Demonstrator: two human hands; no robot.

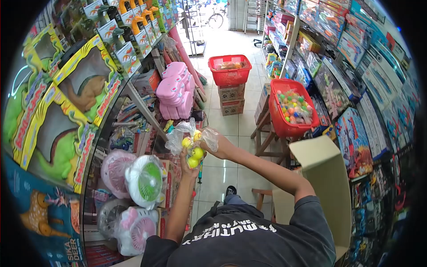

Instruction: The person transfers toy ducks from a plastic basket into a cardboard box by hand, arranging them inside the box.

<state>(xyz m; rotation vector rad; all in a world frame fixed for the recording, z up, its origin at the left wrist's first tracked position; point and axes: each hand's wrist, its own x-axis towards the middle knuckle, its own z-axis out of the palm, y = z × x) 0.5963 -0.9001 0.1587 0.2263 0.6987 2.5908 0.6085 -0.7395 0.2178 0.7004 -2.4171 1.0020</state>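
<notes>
Yellow balls (196, 153) fill the clear plastic bag (176, 142), clasped from below by our left hand (187, 167), our right hand (211, 143) pinching its top.

A toy shop: shelves (133, 95) of boxed toys (89, 89) (both sides).

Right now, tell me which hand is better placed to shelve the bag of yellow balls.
Probably the left hand: it supports the bag of yellow balls from below, nearest the shelf. The right hand grips its plastic top, on the aisle side.
</notes>
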